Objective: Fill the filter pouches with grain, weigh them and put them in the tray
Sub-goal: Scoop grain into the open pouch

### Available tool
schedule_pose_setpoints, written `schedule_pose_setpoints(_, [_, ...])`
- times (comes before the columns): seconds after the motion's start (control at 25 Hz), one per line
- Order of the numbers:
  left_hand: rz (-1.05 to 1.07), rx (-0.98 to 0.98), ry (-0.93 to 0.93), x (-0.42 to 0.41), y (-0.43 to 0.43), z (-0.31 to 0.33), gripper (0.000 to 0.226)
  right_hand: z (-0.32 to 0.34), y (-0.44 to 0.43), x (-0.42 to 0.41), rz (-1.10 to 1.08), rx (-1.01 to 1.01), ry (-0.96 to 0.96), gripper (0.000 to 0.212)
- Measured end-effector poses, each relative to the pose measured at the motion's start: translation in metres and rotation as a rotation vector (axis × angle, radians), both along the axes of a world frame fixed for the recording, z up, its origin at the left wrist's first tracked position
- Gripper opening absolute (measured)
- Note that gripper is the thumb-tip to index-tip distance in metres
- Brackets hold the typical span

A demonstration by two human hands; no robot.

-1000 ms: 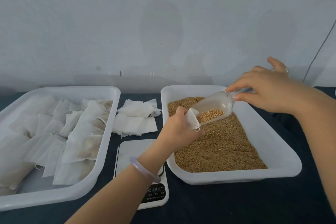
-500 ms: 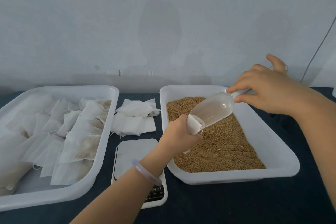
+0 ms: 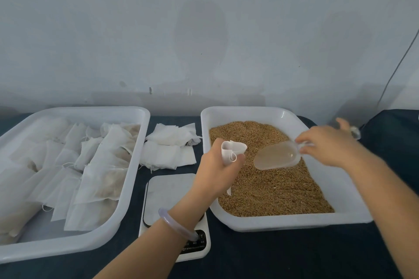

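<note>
Filling step: the left hand grips an open pouch. Beside it, the right hand pinches the scoop, seemingly empty. Next it must dig into the grain below.

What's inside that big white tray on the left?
The left tray holds white filter pouches, overlapping in a loose pile. Several show brownish grain through the fabric. Whatever lies beneath the pile is covered, and so is the number of pouches.

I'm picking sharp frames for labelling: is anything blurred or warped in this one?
Head view: the right hand and clear scoop are smeared by motion; the left hand and its pouch look sharp; the grain tray rim bows from the wide lens; light is soft.
</note>
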State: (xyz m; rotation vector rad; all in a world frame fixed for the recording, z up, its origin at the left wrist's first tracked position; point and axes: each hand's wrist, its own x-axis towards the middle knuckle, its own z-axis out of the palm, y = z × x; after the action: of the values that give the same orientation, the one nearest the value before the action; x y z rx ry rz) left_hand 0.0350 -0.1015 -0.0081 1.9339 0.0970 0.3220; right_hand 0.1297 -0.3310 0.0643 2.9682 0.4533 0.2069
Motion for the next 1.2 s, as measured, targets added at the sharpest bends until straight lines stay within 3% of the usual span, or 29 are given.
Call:
schedule_pose_setpoints(0.12, [0.009, -0.085, 0.019, -0.001, 0.001, -0.001, 0.023, -0.046, 0.019, 0.004, 0.030, 0.011, 0.019, 0.021])
schedule_pose_setpoints(0.32, [0.014, 0.008, -0.017, -0.001, 0.002, -0.003, 0.031, -0.080, 0.030, 0.009, 0.012, 0.350, 0.182, 0.025])
schedule_pose_setpoints(0.56, [0.007, 0.054, 0.011, -0.002, 0.001, -0.003, 0.033, -0.055, 0.010, 0.003, 0.090, 0.602, 0.271, 0.029])
schedule_pose_setpoints(0.76, [0.014, 0.105, 0.041, 0.000, 0.000, -0.002, 0.035, 0.006, -0.006, -0.011, 0.198, 0.727, 0.337, 0.022])
schedule_pose_setpoints(0.96, [0.015, 0.197, 0.056, 0.001, -0.002, -0.004, 0.035, 0.052, -0.006, -0.024, 0.253, 0.575, 0.381, 0.021])
schedule_pose_setpoints(1.2, [0.013, 0.298, 0.032, 0.001, -0.004, -0.008, 0.036, 0.069, 0.012, -0.035, 0.276, 0.296, 0.121, 0.018])
